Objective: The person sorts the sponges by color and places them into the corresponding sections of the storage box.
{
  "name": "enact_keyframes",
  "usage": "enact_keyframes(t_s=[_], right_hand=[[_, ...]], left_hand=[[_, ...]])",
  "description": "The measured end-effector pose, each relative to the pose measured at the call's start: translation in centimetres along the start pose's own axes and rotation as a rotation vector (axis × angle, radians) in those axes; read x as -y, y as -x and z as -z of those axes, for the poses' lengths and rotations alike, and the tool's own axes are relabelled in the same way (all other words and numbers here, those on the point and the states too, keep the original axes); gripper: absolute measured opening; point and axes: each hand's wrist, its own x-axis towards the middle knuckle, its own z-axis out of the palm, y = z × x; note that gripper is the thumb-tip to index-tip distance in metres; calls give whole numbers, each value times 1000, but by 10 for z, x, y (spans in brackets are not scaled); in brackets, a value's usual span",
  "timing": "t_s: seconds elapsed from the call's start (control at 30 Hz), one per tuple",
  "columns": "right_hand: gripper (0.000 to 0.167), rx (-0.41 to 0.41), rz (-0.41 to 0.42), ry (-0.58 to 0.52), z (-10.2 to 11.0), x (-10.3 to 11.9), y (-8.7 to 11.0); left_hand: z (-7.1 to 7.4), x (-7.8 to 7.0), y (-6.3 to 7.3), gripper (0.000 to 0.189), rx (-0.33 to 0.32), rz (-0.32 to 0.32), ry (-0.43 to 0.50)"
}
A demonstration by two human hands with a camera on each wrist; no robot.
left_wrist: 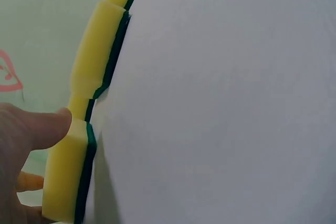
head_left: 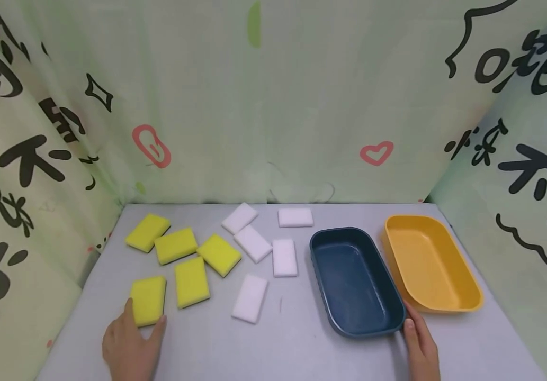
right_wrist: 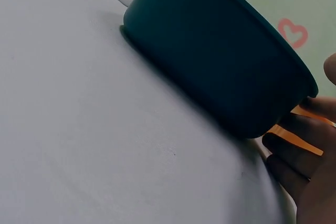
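Note:
At the front left, my left hand (head_left: pixel 132 344) has its thumb and fingers on either side of the nearest yellow sponge (head_left: pixel 148 300), gripping it at its near end. In the left wrist view the thumb lies at the sponge's edge (left_wrist: pixel 65 177), above its dark green scouring layer, with fingers partly hidden behind. My right hand (head_left: pixel 421 346) is at the near right corner of the dark blue tray (head_left: pixel 359 286). Its fingers (right_wrist: pixel 299 156) stretch to the tray's end wall in the right wrist view, while the thumb stands apart. Nothing lies in the blue tray.
Several other yellow sponges (head_left: pixel 192 282) lie on the left of the white table (head_left: pixel 302 349). Several white sponge blocks (head_left: pixel 250 298) are spread across the middle. A yellow tray (head_left: pixel 432 264) stands right beside the blue one. Printed curtains (head_left: pixel 263 116) close off the back and sides.

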Motion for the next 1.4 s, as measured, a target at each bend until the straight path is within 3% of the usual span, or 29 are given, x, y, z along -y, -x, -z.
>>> enact_keyframes(t_s=[0.2,0.33,0.6,0.87,1.03,1.17,1.4], right_hand=[[58,4,-117,27,-5,5,-3],[58,-10,-185,33,-7,8,-4],[55,-72,-181,14,-11,7,-2],[55,-138,-179,-5,-17,10,-3],[55,-133,-212,-17,-19,11,-3],[54,-144,-202,-24,-20,10,-4],[53,-166,-185,-25,-21,7,-5]], left_hand=[[-2,0,1,85,-30,9,0],[-2,2,0,84,-4,23,-10],[2,9,-1,84,7,44,-15],[14,11,1,82,-11,-62,82],[21,4,5,82,-29,-68,84],[24,-5,10,81,-93,-163,111],[24,-18,9,83,-73,-519,150]])
